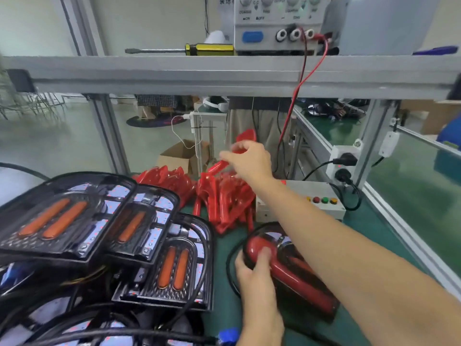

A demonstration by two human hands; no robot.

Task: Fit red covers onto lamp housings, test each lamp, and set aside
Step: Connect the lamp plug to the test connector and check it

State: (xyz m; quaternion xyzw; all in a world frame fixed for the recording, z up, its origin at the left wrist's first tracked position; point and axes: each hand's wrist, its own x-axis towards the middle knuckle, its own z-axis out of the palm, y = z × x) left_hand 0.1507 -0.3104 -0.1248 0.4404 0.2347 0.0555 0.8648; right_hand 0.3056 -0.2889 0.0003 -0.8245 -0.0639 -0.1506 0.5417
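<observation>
Keep your left hand (pixel 257 268) pressing the lamp housing (pixel 294 268) on the desk (pixel 389 228) while your right hand (pixel 249 159), pinching a red cover (pixel 224 164), lifts it clear of the pile (pixel 224 196).

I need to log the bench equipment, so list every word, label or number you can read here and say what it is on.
"ON" and "OFF": on the power supply, above its blue switch.
"COARSE": under its left knob, blurred, likely reading.
"-" and "+": above its terminals.
Other knob labels on the power supply: too blurred to read.
Chinese characters on the wall sign: cut off by the frame edge, not readable for sure.
Control box, lamps and red covers: no text seen.
</observation>
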